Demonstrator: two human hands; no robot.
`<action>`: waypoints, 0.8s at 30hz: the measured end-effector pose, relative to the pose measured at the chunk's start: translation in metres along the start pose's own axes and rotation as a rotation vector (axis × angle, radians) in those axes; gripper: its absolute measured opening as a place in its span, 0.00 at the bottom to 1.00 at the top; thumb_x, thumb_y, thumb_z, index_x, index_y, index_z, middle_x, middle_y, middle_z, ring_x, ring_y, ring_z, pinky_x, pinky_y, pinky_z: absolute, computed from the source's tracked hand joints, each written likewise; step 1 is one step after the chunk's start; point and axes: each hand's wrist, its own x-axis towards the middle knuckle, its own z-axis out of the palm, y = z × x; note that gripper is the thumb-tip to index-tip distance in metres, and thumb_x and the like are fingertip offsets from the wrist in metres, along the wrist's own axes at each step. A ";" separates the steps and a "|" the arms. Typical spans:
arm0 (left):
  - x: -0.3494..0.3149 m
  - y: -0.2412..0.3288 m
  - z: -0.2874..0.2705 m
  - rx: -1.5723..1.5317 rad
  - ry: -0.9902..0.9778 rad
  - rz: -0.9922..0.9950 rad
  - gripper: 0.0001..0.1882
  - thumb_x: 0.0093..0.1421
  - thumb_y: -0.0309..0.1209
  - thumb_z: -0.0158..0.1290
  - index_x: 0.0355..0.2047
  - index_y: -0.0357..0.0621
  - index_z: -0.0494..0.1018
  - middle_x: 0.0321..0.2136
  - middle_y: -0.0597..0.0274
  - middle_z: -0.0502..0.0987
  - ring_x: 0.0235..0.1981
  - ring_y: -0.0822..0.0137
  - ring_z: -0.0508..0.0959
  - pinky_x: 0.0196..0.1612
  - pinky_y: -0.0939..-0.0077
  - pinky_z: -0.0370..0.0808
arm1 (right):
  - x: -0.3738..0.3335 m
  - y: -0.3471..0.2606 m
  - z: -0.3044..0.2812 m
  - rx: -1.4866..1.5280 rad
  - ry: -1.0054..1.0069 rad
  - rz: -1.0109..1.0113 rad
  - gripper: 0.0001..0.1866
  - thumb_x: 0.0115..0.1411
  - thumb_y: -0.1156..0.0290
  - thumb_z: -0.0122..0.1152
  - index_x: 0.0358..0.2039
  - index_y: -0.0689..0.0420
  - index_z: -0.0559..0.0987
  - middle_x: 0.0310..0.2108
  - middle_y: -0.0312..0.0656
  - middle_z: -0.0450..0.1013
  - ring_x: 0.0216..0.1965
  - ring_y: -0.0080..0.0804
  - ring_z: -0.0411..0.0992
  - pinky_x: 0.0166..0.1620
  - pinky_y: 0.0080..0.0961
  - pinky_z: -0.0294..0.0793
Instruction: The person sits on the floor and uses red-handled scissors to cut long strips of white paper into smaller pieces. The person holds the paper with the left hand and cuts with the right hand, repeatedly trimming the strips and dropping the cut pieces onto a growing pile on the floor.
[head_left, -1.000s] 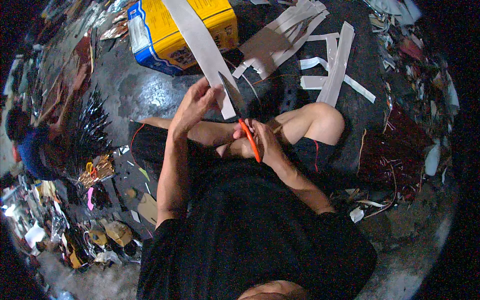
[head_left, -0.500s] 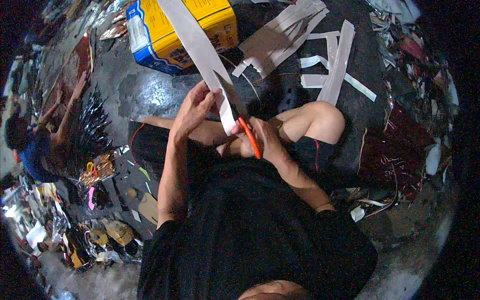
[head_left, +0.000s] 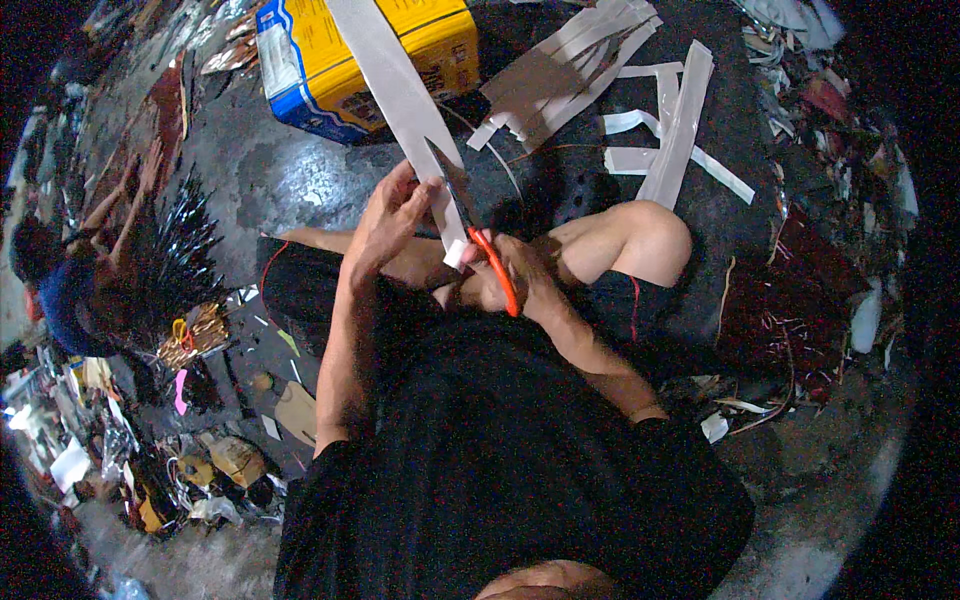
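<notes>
Seated on the dark floor (head_left: 260,170), your left hand (head_left: 385,225) pinches a long grey strip (head_left: 395,95) that runs up toward the floor's far edge. Your right hand (head_left: 515,285) grips orange-handled scissors (head_left: 478,245), blades against the strip. Cut strips (head_left: 660,120) lie beyond your knee, beside a yellow-and-blue box (head_left: 320,60).

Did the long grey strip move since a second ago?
Cannot tell. The grey strip lies across the yellow box as before; both sit slightly higher in the picture, so the camera likely shifted.

The dark, glossy concrete floor (head_left: 250,170) carries a yellow-and-blue cardboard box (head_left: 330,70), cut white paper strips (head_left: 670,130) (some overlapping), and scattered scraps (head_left: 180,440).
</notes>
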 end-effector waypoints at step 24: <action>0.017 0.000 -0.012 -0.092 0.053 0.070 0.13 0.60 0.33 0.41 0.42 0.40 0.62 0.24 0.63 0.71 0.18 0.73 0.72 0.18 0.83 0.71 | 0.011 -0.018 -0.020 0.839 -0.112 0.535 0.16 0.54 0.57 0.49 0.29 0.59 0.71 0.26 0.51 0.70 0.29 0.47 0.71 0.30 0.31 0.68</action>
